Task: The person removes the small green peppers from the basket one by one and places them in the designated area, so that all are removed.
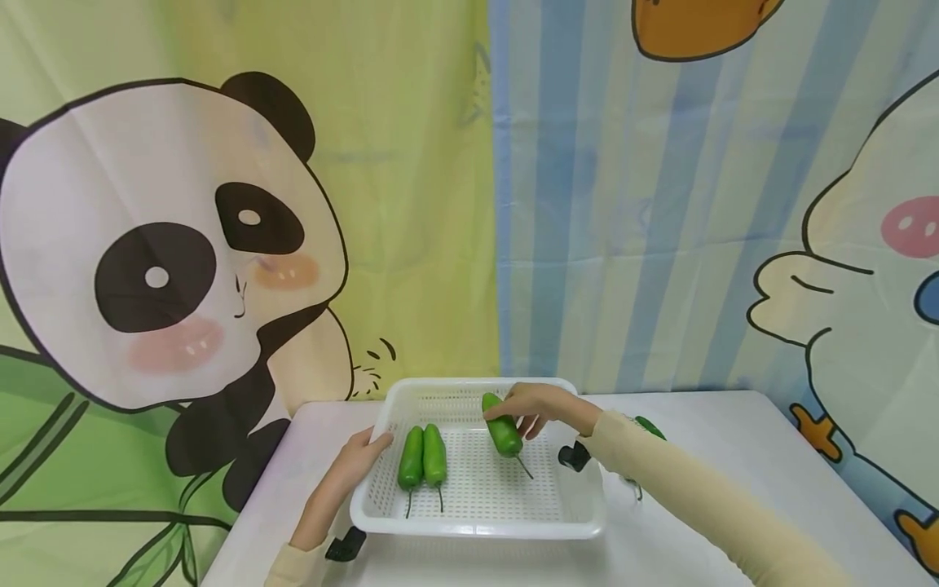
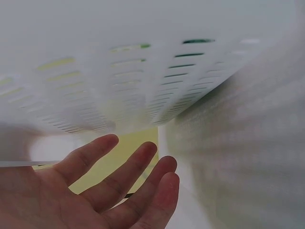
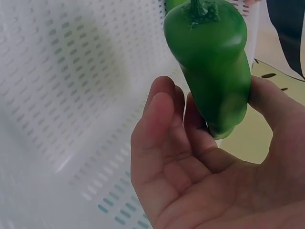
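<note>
1. Standing on the white table [image 1: 722,405], a white slotted basket [image 1: 477,528] holds two green peppers [image 1: 423,458], which lie side by side in its left half with their stems toward the near rim.
2. A third pepper [image 1: 506,439] is in the right hand [image 1: 541,405], over the right part of the basket, its stem hanging toward the near side. Whether it touches the basket floor I cannot tell.
3. The right thumb [image 3: 268,102] presses one side of this pepper and the fingers the other, near the tapered end; the outer fingers bend in.
4. The left hand [image 1: 355,458] rests its thumb on the basket's left rim, with the other fingers [image 2: 128,181] loosely spread below, along the outer wall.
5. The right sleeve [image 1: 675,481] crosses the basket's right rim and partly hides more green [image 1: 650,426] on the table.
6. Behind hangs a curtain [image 1: 418,204] with a printed panda.
</note>
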`<state>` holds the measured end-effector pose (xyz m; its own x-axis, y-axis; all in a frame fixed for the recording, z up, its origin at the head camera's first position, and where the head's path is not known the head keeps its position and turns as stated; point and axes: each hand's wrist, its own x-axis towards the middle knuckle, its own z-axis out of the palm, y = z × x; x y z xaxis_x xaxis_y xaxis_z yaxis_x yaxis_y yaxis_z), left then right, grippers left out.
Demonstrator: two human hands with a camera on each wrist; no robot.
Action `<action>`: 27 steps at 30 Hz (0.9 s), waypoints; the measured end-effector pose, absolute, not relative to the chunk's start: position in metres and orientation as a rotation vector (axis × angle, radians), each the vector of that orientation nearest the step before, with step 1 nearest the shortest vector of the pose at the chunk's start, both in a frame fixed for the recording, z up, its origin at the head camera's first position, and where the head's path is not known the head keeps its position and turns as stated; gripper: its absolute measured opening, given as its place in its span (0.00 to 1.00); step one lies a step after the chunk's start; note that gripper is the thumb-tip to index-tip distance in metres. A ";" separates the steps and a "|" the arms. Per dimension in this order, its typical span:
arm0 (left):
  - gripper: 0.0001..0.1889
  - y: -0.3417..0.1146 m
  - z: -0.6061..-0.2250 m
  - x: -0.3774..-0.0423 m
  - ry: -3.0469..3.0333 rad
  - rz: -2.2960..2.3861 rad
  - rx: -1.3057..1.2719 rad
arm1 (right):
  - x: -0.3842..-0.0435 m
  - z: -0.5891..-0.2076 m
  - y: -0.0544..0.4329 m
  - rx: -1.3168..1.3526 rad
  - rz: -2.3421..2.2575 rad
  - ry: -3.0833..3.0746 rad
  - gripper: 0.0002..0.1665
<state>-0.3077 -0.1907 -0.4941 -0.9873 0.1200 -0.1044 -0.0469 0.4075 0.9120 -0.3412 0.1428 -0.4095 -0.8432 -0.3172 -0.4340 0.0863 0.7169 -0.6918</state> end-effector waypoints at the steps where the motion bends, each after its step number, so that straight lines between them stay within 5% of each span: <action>1: 0.28 -0.190 -0.493 -0.308 2.504 1.629 0.071 | -0.341 -0.406 0.147 -0.179 -1.001 2.377 0.25; 15: 0.28 -0.192 -0.490 -0.313 2.511 1.636 0.084 | -0.328 -0.363 0.201 -0.140 -1.061 2.331 0.27; 27: 0.28 -0.192 -0.496 -0.307 2.478 1.658 0.079 | -0.322 -0.375 0.258 -0.041 -1.114 2.382 0.28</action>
